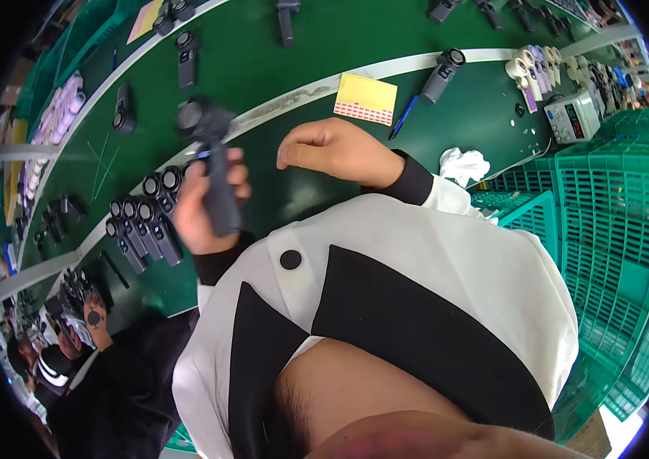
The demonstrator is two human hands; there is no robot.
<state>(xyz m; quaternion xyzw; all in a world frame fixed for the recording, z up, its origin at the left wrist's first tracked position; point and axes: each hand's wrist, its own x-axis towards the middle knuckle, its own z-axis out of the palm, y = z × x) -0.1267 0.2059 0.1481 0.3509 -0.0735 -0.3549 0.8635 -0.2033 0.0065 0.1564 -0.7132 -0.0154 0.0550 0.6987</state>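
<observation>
My left hand (196, 213) is wrapped round the handle of a dark grey handheld fan (219, 187), held upright above the bench. The fan's round head is blurred, and a small blue-lit display shows below it. To the right, my right hand (333, 150) is loosely curled over the green bench, thumb and forefinger tips together, with nothing visible in it. Several dark handheld fans (157, 229) lie in a row beside my left hand. Beyond my right hand lies a yellow sheet with red-and-white labels (366, 98), beside a blue pen (403, 117) and another dark fan (443, 76).
Crumpled white tissue (463, 165) lies near my right sleeve. At the right are pale and purple fans (532, 73), a white device with a display (573, 117) and green plastic crates (607, 206). A co-worker's hand (96, 317) is at the lower left, near dark parts.
</observation>
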